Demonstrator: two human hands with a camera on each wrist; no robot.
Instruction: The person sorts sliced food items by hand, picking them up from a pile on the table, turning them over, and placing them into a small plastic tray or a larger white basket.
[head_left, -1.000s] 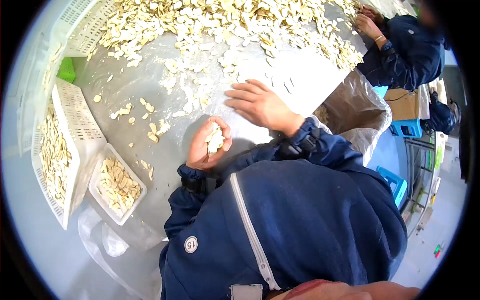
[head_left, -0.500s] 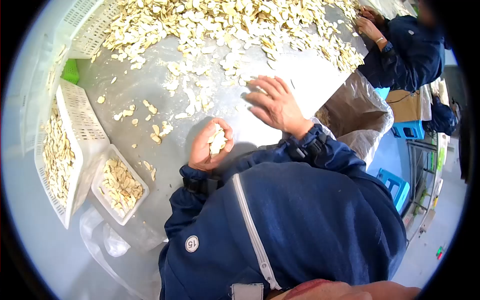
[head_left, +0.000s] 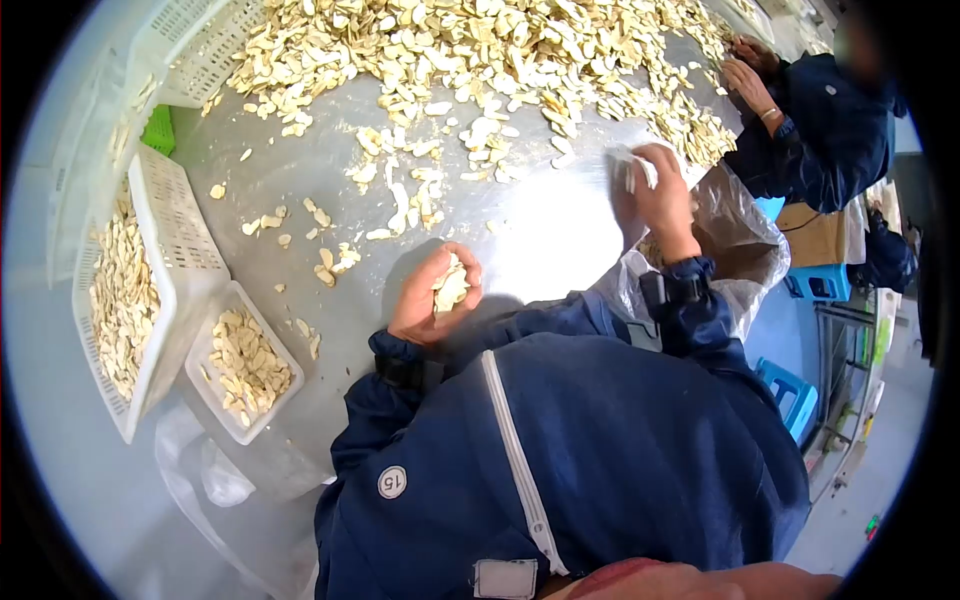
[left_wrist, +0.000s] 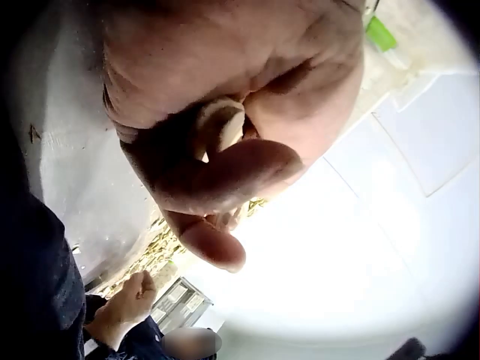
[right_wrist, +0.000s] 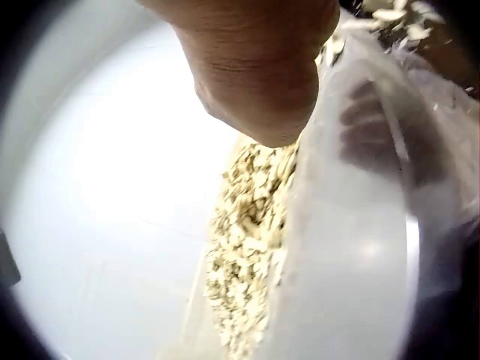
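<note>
My left hand (head_left: 435, 295) cups a small bunch of pale dried slices (head_left: 452, 284) just above the metal table, fingers curled round them. In the left wrist view a slice (left_wrist: 223, 124) shows between the palm and bent fingers. Over the right edge of the table, beside the clear plastic bag (head_left: 735, 235), my right hand (head_left: 668, 205) has its fingers bent down on a blurred whitish bit (head_left: 643, 172), which looks like pale slices. The right wrist view shows the hand (right_wrist: 259, 67) from behind, its fingertips hidden.
A large heap of slices (head_left: 470, 50) covers the far side of the metal table (head_left: 300, 165). At left stand a white perforated basket (head_left: 180, 225) and a small white tray (head_left: 290, 392), both holding slices. Another person's hands (head_left: 750, 85) work at the heap's right end.
My right hand has swung right from the middle of the table to the edge by the bag, its fingers going from spread to bent. The left hand keeps its slices, nearly still.
</note>
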